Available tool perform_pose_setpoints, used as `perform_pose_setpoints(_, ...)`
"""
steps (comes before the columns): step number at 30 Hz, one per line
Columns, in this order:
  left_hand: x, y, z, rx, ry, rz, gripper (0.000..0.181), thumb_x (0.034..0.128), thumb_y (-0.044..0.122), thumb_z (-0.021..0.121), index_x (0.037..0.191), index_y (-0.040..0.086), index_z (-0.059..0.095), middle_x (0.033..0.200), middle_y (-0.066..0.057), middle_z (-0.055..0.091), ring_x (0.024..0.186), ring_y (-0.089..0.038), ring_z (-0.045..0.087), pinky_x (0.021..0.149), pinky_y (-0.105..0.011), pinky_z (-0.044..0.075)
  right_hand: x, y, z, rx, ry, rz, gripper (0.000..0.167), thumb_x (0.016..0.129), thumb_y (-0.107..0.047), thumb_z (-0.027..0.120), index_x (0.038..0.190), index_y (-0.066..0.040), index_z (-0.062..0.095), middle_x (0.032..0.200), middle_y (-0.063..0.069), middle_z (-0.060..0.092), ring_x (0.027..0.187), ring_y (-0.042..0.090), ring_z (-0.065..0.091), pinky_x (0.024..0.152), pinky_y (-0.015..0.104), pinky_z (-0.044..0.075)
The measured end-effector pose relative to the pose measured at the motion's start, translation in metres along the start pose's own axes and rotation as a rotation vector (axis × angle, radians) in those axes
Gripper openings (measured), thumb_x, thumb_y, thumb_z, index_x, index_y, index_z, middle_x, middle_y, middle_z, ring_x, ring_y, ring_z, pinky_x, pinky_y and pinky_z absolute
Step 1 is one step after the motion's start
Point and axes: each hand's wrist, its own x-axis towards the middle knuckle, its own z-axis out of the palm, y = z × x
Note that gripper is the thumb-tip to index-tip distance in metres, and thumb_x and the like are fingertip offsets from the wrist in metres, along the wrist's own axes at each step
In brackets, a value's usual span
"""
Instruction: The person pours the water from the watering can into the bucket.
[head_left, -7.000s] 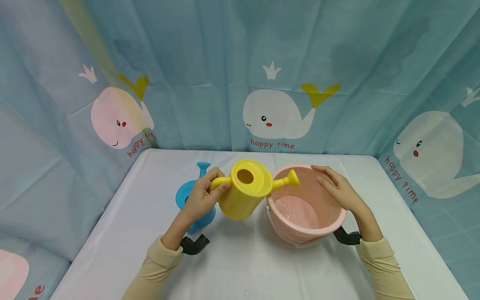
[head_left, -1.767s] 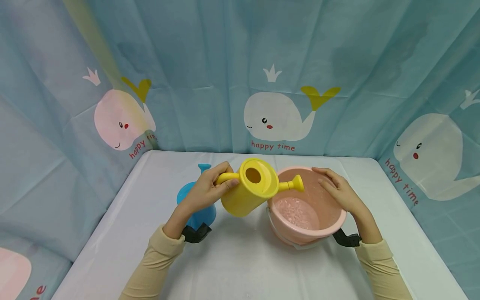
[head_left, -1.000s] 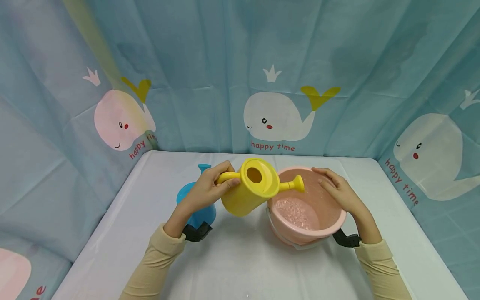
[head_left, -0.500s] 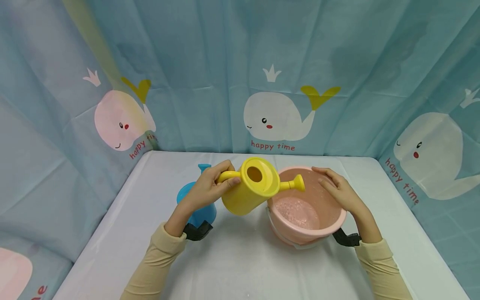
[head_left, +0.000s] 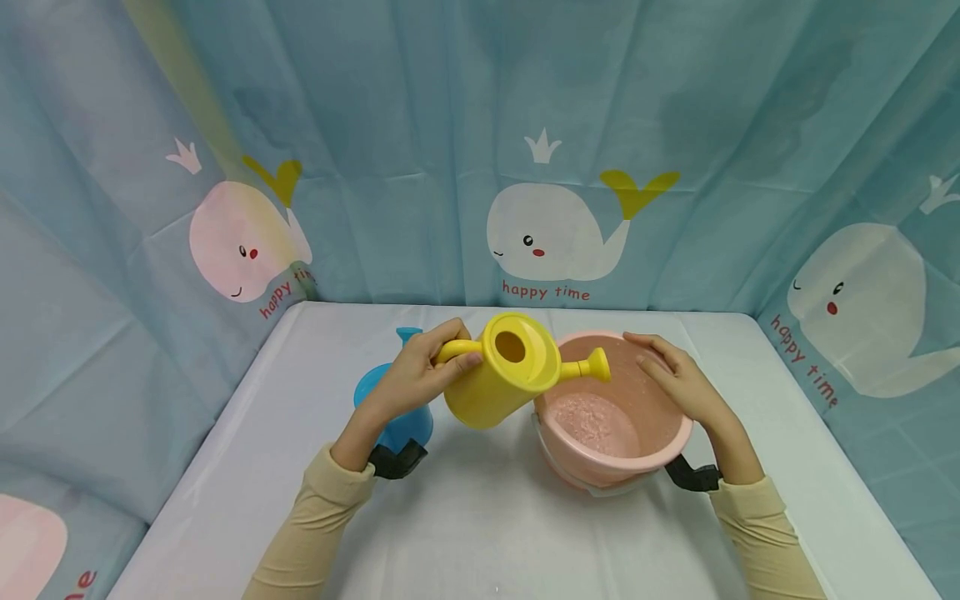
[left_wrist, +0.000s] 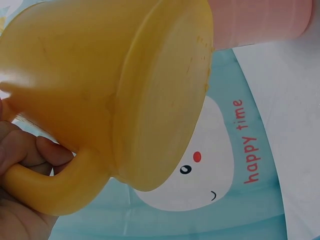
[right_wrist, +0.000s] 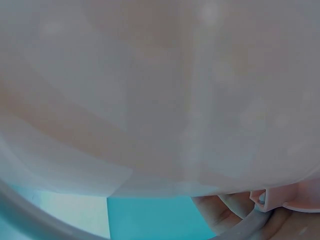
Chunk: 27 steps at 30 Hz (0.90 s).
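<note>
In the head view my left hand [head_left: 411, 379] grips the handle of a yellow watering can [head_left: 487, 392], holding it tilted above the table. Its spout hangs over a pink bucket [head_left: 651, 421], and rippling water [head_left: 588, 419] covers the bucket's bottom. My right hand [head_left: 678, 379] holds the bucket's far right rim, thumb on the inside. From the left wrist, the yellow can [left_wrist: 100, 75] fills much of the view, with curled fingers [left_wrist: 25, 150] at its handle. In the right wrist view the bucket wall [right_wrist: 160, 100] hides most of the hand; some fingers [right_wrist: 217, 210] show near the bail's joint.
A blue watering can [head_left: 408, 429] stands on the white-covered table [head_left: 480, 533], partly hidden behind my left hand and wrist. Blue curtains [head_left: 420, 225] printed with whales enclose the table at the back and sides. The bucket's white bail [head_left: 600, 492] hangs down in front.
Since seven seconds ago the yellow can has moved slightly right and tilts further toward the bucket. The water's ripples vary from frame to frame. My right hand keeps its hold on the rim.
</note>
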Motion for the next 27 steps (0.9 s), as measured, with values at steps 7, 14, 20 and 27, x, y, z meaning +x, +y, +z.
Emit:
perform_pose_setpoints(7, 0.001, -0.012, 0.001, -0.009, -0.006, 0.044, 0.017, 0.0919, 0.021, 0.059, 0.082, 0.013, 0.048, 0.064, -0.003, 0.036, 0.053, -0.016, 0.036, 0.050, -0.025, 0.032, -0.001, 0.000, 0.000, 0.001, -0.001, -0.002, 0.038, 0.099, -0.015, 0.044, 0.134, -0.002, 0.044, 0.138, 0.018, 0.044, 0.130, 0.035, 0.036, 0.090, 0.001, 0.030)
perform_pose_setpoints(14, 0.001, -0.012, 0.001, -0.012, -0.004, 0.037, 0.016, 0.0918, 0.020, 0.059, 0.082, 0.013, 0.048, 0.063, -0.003, 0.036, 0.053, -0.016, 0.035, 0.050, -0.025, 0.032, 0.000, 0.002, 0.000, 0.006, -0.005, -0.008, 0.038, 0.099, -0.015, 0.045, 0.135, -0.004, 0.043, 0.139, 0.017, 0.044, 0.130, 0.034, 0.036, 0.089, 0.002, 0.031)
perform_pose_setpoints(20, 0.001, -0.011, 0.001, -0.011, 0.000, 0.020, 0.015, 0.0912, 0.016, 0.059, 0.082, 0.013, 0.048, 0.063, -0.004, 0.036, 0.052, -0.015, 0.035, 0.050, -0.024, 0.032, -0.001, 0.001, 0.000, 0.010, -0.005, 0.002, 0.038, 0.099, -0.016, 0.044, 0.135, -0.004, 0.043, 0.139, 0.017, 0.044, 0.130, 0.034, 0.036, 0.089, 0.002, 0.031)
perform_pose_setpoints(27, 0.000, 0.003, 0.000, 0.000, -0.001, -0.007, 0.016, 0.0908, 0.011, 0.059, 0.081, 0.010, 0.047, 0.062, -0.002, 0.034, 0.052, -0.013, 0.034, 0.051, -0.023, 0.031, 0.000, 0.001, 0.000, 0.008, 0.000, 0.000, 0.037, 0.099, -0.015, 0.045, 0.134, -0.003, 0.044, 0.139, 0.018, 0.044, 0.131, 0.035, 0.035, 0.090, 0.002, 0.030)
